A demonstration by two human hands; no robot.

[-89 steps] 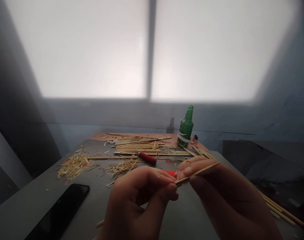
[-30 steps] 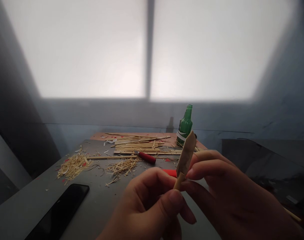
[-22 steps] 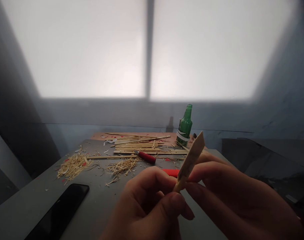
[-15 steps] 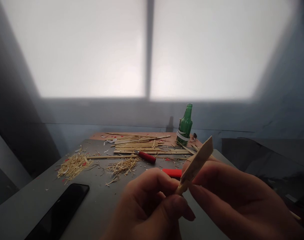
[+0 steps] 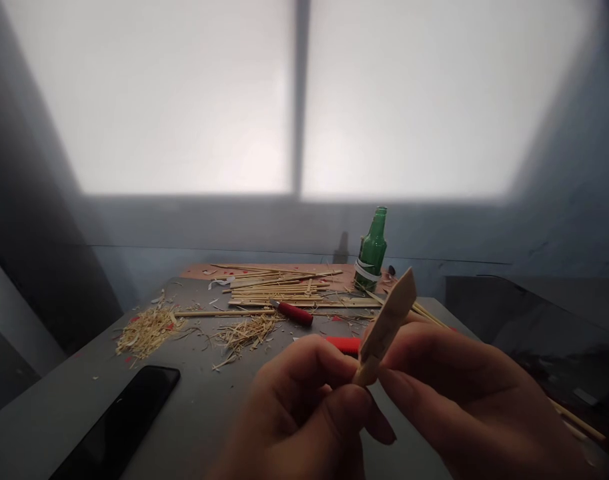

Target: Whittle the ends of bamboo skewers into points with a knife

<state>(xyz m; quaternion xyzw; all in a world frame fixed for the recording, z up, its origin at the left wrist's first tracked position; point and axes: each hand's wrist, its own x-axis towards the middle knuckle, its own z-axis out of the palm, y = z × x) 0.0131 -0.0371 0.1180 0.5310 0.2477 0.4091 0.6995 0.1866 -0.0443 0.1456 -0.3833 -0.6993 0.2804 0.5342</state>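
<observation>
A flat pale strip of bamboo or wood (image 5: 390,315) with a slanted end slopes up and away between my hands. At its lower end it meets a narrower piece. My left hand (image 5: 309,407) is closed, pinching that lower end between thumb and index finger. From the other side my right hand (image 5: 464,393) is closed on the strip, its thumb and fingertips near the joint. Its other fingers are partly hidden behind the strip. Just behind my left hand lies a red-handled tool (image 5: 341,345), partly covered by my fingers.
A grey table (image 5: 204,413) carries a black phone (image 5: 124,427), a dark red-handled knife (image 5: 294,313) and shavings (image 5: 147,333). Thin bamboo sticks (image 5: 274,292) lie at the back. A green bottle (image 5: 372,253) stands at the back right. More sticks (image 5: 579,420) show beyond my right hand.
The strip has turned slightly, showing more of its broad face, and its tip has shifted a little left. Both hands keep their hold.
</observation>
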